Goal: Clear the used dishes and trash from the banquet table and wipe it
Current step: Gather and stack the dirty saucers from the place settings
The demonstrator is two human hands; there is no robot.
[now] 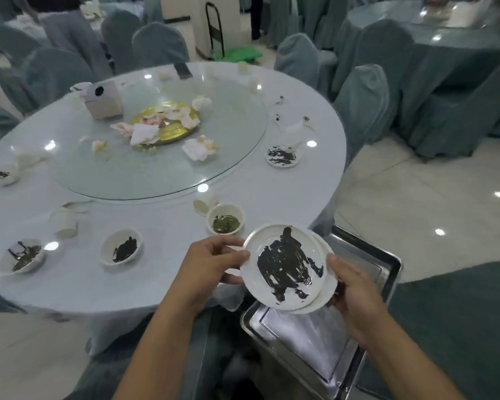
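Both hands hold a small stack of dirty plates [286, 267] in the air. The left hand [214, 264] pinches the left rim and the right hand [350, 287] grips the right rim. Right under the plates, a bit toward the person, sits the shiny metal tray [315, 342]; I think the stack goes down there. The dirty cup [225, 219] is just past the left hand. Two dirty bowls [121, 251] sit farther left, near the table [156, 284] edge.
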